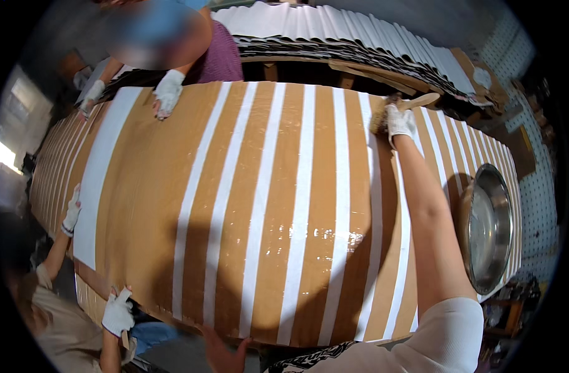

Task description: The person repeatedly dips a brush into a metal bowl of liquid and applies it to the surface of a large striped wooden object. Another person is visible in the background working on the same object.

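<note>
Stretched out to the far edge of the table, my right hand wears a white glove and is closed round a brush with a pale wooden handle. Its bristles touch the striped sheets. My left hand, bare, is at the near edge with thumb and fingers apart, holding nothing I can see. Brown sheets overlap across the table, with white strips showing between them. Their middle is wet and glossy. One brown sheet near my right forearm lifts slightly along its edge.
A steel basin stands on the sheets at right. A co-worker's gloved hand rests at the far left edge; another co-worker's gloved hands are at the near left. Behind the table, stacked wavy white sheets lie on a wooden rack.
</note>
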A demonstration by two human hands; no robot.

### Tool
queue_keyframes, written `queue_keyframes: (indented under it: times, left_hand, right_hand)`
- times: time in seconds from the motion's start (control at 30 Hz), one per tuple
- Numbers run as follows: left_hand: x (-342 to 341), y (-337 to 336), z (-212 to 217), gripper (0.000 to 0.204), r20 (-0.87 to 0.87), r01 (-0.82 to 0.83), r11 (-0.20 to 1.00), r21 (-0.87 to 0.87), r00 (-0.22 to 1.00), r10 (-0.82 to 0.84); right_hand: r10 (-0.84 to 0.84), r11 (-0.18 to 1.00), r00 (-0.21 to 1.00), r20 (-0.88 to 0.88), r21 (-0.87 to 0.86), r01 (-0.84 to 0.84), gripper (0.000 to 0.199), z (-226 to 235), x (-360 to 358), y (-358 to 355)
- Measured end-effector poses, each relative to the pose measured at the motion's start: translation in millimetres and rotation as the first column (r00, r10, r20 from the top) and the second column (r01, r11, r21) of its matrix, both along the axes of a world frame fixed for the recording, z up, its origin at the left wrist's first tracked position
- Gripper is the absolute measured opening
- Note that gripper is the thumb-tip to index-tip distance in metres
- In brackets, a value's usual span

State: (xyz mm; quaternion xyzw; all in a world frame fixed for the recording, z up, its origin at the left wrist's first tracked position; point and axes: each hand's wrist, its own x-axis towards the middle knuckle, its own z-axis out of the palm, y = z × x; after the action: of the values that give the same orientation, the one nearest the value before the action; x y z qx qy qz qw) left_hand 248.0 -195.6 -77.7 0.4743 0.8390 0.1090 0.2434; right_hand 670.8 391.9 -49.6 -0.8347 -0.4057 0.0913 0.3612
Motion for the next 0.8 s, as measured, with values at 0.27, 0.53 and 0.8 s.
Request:
queue_keyframes:
  times: [0.27,0.53,0.8]
  left_hand:
    - [-0.8,-6.9,-13.1,0.116,-0.079,0.018,0.998,-0.059,0.997,-0.023]
    - [0.6,-1.2,5.5,0.122,-0.062,0.001,0.998,0.058,0.998,0.003]
    - [-0.8,-9.5,-17.1,0.117,-0.098,0.052,0.950,0.309,0.995,-0.023]
  right_hand:
    - [0.749,0.647,0.652,-0.113,0.333,-0.686,0.042,18.5,-270.2,-32.2]
    - [0.632,0.773,0.755,-0.172,0.073,-0.630,0.057,7.8,-324.1,-94.7]
    - [-0.038,0.999,0.999,0.021,-0.009,0.039,0.035,6.2,-16.4,-128.0]
